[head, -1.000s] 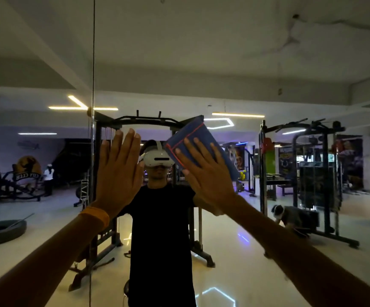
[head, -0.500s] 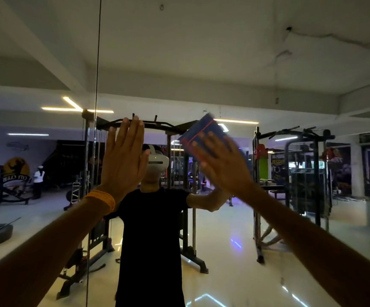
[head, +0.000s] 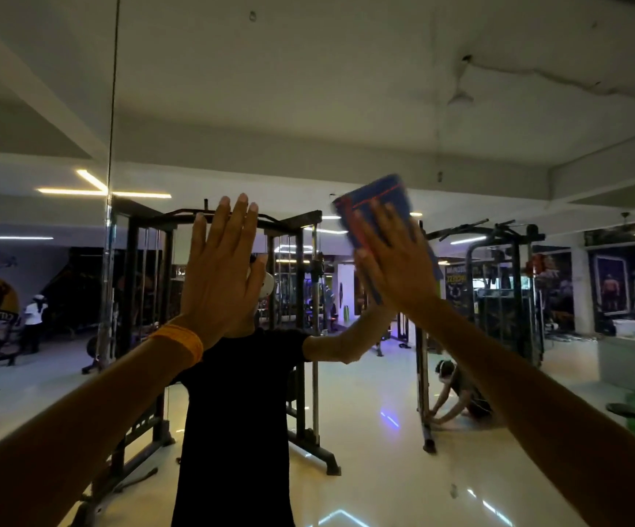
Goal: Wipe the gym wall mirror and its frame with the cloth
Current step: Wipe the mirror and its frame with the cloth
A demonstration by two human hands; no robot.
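One wide-angle head-worn view, facing the wall mirror [head: 346, 108] head-on, close up, angled slightly upward

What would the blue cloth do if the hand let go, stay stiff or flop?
Probably flop and drop: the cloth looks thin and folded, held flat on the mirror only by the right hand pressing on it. It likely slides easily over the smooth glass. It seems light, since an open palm alone holds it up.
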